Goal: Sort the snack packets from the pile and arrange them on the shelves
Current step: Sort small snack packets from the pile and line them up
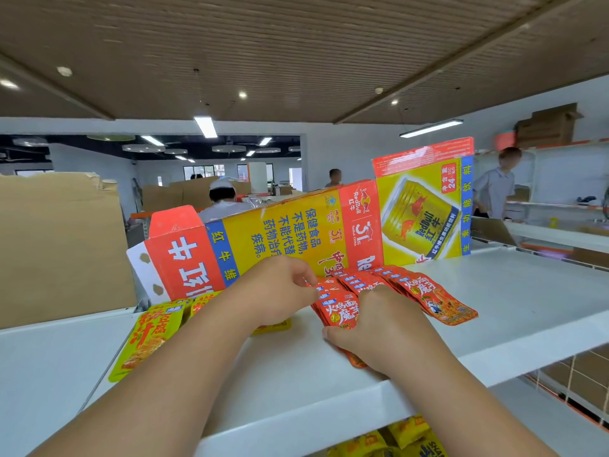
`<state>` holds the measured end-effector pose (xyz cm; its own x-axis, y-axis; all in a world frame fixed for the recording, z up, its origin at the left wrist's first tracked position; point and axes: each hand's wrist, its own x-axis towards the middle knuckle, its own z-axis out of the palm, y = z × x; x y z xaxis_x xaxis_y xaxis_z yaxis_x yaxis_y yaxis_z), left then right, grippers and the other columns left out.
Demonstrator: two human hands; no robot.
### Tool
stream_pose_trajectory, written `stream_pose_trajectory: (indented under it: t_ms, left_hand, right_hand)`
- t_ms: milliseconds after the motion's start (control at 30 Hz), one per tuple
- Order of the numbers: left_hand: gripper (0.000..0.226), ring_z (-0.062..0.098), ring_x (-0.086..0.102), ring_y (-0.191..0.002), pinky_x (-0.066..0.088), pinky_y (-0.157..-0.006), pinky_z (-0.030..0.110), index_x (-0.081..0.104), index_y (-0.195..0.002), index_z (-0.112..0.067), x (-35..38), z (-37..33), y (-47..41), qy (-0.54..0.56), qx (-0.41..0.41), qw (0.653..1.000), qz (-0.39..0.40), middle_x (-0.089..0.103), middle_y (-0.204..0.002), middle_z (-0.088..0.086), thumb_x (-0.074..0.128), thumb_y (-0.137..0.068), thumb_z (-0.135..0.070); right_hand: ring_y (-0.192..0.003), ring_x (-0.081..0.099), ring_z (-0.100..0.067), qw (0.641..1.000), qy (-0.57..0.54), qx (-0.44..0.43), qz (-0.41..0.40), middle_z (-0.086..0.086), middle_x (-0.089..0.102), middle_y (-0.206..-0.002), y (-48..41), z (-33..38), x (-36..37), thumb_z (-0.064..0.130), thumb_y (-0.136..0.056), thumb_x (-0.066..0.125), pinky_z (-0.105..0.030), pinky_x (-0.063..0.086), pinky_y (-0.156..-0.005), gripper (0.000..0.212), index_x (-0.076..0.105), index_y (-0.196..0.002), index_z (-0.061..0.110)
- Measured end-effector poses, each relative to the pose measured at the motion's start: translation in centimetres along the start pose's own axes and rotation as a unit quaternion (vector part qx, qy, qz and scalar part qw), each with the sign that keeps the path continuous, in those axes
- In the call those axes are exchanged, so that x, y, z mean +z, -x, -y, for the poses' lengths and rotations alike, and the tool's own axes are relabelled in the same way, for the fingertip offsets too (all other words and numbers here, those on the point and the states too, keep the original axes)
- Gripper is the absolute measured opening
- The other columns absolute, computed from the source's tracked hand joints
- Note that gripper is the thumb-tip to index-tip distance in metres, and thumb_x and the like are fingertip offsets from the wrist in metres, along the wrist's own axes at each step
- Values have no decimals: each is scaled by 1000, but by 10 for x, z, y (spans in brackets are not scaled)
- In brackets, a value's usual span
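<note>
A row of red snack packets (425,291) lies fanned out on the white top shelf (527,311). My right hand (372,328) lies over the nearest red packet (336,313), thumb curled round its near edge. My left hand (280,288) has its fingers curled on the left edge of the same red stack. Yellow snack packets (148,334) lie on the shelf to the left, partly under my left forearm. More yellow packets (405,437) show on the shelf below.
A flattened red and yellow drink carton (313,232) stands upright behind the packets like a back wall. A brown cardboard box (59,245) stands at far left. Other people work among shelves and boxes in the background.
</note>
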<state>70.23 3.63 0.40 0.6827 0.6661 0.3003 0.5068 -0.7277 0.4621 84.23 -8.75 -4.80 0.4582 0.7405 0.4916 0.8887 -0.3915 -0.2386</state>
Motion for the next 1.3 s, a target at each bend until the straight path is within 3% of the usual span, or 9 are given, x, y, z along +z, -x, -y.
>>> stream_pose_trajectory:
  t_ms: [300,600,767,967,1300]
  left_hand:
    - [9,-1,58,-83,43,-65,21,70,-99,-36,2,-2,1,4,1,1000,-1,67,-104,-18,70,-91,-41]
    - [12,1,58,-86,44,-69,22,70,-102,-34,2,-3,2,12,4,1000,1,67,-106,-16,71,-92,-40]
    - [12,2,58,-85,44,-67,21,70,-103,-34,1,-4,3,11,4,1000,1,67,-106,-16,70,-92,-40]
    - [11,-1,58,-89,46,-69,22,71,-102,-35,0,-4,3,4,10,1000,-2,67,-106,-17,70,-92,-40]
    - [26,5,61,-93,53,-82,28,66,-114,-41,0,-10,9,-78,52,995,-26,63,-108,-20,68,-88,-45]
  right_hand:
    - [-72,57,-18,1000,2,5,16,7,54,-76,2,2,-4,79,-62,60,-30,52,-67,58,57,-77,23]
    - [-73,61,-17,1000,1,14,26,6,61,-78,4,3,-6,90,-56,57,-34,54,-69,71,59,-79,23]
    - [-81,61,-19,1000,-4,23,-3,7,61,-90,5,1,-6,94,-54,51,-33,51,-68,79,61,-93,26]
    - [-100,60,-22,999,2,12,-49,2,59,-109,5,-1,-11,84,-77,49,-33,38,-72,70,60,-114,25]
    - [-112,58,-24,996,-31,7,-83,2,60,-119,6,-1,-15,70,-86,52,-39,49,-90,61,57,-127,26]
